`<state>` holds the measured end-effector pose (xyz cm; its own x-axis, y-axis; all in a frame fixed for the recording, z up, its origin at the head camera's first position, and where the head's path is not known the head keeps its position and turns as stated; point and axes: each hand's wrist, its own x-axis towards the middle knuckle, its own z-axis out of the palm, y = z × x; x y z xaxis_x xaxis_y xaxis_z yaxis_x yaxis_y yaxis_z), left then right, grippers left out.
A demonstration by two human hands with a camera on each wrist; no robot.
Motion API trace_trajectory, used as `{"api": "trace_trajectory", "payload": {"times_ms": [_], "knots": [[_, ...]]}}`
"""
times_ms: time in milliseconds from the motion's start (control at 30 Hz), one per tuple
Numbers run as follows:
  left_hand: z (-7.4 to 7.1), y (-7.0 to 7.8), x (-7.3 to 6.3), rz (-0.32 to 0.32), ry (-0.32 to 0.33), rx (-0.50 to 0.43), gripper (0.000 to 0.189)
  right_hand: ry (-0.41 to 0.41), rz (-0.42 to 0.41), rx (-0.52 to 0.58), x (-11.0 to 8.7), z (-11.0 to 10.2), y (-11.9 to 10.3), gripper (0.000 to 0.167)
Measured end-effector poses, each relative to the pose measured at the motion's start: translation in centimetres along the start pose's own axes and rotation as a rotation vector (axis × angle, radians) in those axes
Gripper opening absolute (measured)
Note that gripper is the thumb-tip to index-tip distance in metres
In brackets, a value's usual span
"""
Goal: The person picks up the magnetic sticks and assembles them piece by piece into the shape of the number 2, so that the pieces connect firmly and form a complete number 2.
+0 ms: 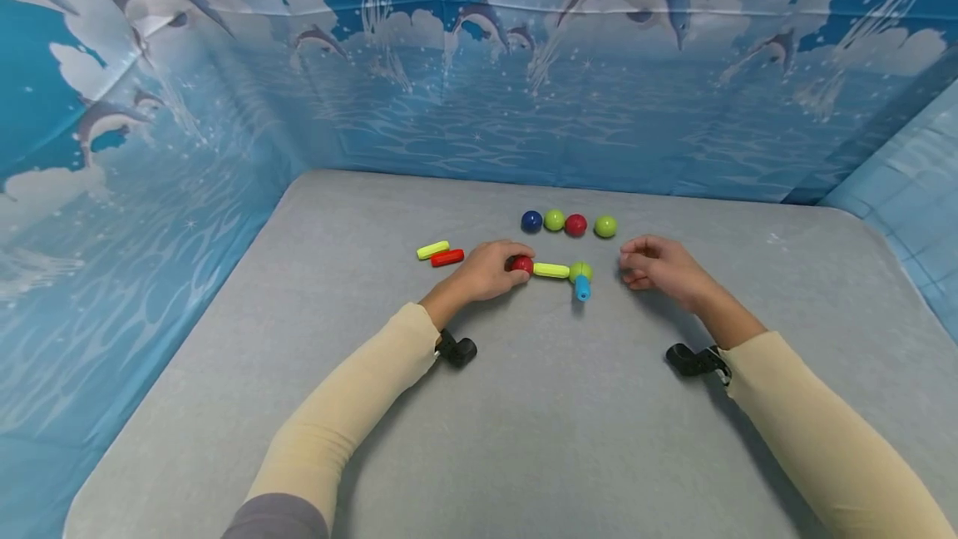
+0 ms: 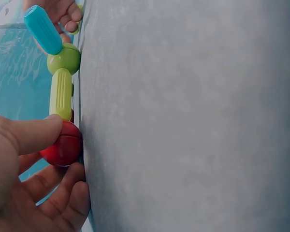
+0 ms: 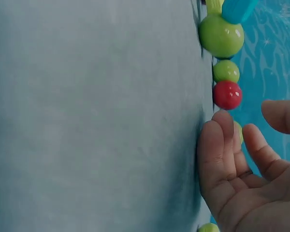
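Observation:
My left hand (image 1: 486, 269) holds a red ball (image 2: 66, 147) between thumb and fingers, low over the grey table. From that ball a yellow-green stick (image 1: 551, 270) runs right to a green ball (image 1: 580, 269). A short blue stick (image 1: 582, 289) also joins the green ball; in the left wrist view it tilts upward. To the right of this joined piece, my right hand (image 1: 664, 269) hovers with its fingers loosely bent and nothing in them. The right wrist view shows its thumb apart from the fingers (image 3: 212, 154).
Behind the joined piece, loose balls stand in a row: dark blue (image 1: 531, 221), green (image 1: 554, 220), red (image 1: 575, 225) and green (image 1: 605, 226). Left of my left hand lie a yellow-green stick (image 1: 432, 250) and a red stick (image 1: 447, 258). A dolphin-print curtain (image 1: 479, 131) borders the grey table (image 1: 524, 439).

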<state>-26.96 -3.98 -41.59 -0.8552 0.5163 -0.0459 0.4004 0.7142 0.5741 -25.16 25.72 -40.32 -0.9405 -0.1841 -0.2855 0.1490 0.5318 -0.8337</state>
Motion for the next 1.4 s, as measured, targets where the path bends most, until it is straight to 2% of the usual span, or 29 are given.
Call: {"api": "trace_trajectory", "payload": {"times_ms": [133,267,367,500,767,967,1400], "knots": [[0.3,0.0,0.1,-0.004,-0.006,-0.001,0.04,0.024,-0.057,-0.115,0.6,-0.7,-0.1,0.044],[0.2,0.1,0.2,-0.02,-0.007,-0.01,0.04,0.088,-0.104,-0.234,1.3,-1.4,-0.8,0.042],[-0.1,0.1,0.2,-0.021,0.002,-0.017,0.04,0.129,-0.118,-0.342,2.0,-1.6,-1.5,0.042],[-0.3,0.1,0.2,-0.012,0.007,-0.011,0.04,0.132,-0.123,-0.436,3.2,-1.5,-2.2,0.044],[-0.2,0.0,0.2,-0.001,0.006,-0.01,0.039,0.138,-0.153,-0.527,5.3,-1.1,-2.7,0.049],[0.0,0.1,0.1,0.011,0.005,-0.01,0.039,0.127,-0.141,-0.567,6.0,-0.7,-2.2,0.045],[0.0,0.2,0.0,-0.003,0.007,0.007,0.04,0.147,-0.124,-0.543,6.1,-0.7,-1.5,0.045]]}}
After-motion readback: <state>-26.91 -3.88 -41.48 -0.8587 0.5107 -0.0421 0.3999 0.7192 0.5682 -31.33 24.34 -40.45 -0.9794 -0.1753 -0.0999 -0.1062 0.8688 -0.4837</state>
